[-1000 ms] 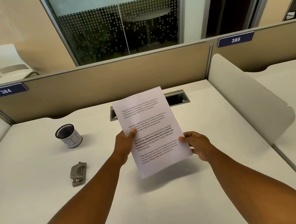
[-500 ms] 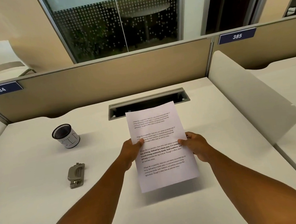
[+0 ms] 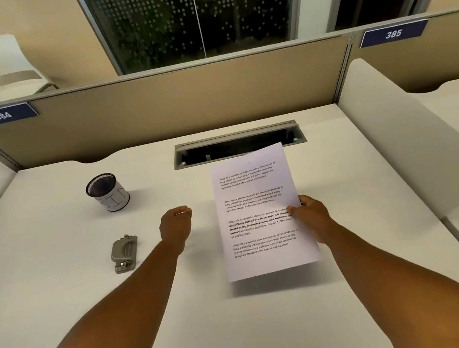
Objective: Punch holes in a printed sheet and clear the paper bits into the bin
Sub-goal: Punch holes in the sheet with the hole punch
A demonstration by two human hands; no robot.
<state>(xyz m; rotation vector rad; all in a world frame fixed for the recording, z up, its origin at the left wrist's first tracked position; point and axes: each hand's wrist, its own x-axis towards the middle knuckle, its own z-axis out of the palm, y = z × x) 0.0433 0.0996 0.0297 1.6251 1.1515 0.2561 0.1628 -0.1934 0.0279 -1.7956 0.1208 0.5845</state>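
Observation:
A white printed sheet [image 3: 256,199] with several blocks of text hangs just above the desk, right of centre. My right hand [image 3: 310,216] pinches its right edge, thumb on top. My left hand [image 3: 175,224] is off the sheet, a little to its left, fingers loosely curled and holding nothing. A grey metal hole punch [image 3: 124,253] lies on the desk to the left of my left hand. Behind it stands a small black mesh bin [image 3: 108,192] with a white band marked BIN.
The white desk [image 3: 65,290] is bounded by a tan partition [image 3: 176,108] at the back and a curved white divider [image 3: 406,138] on the right. An open cable slot [image 3: 236,144] sits in the desk behind the sheet's top edge.
My left hand has let go of the sheet and moved left. The sheet, held by my right hand alone, has come lower and shifted right.

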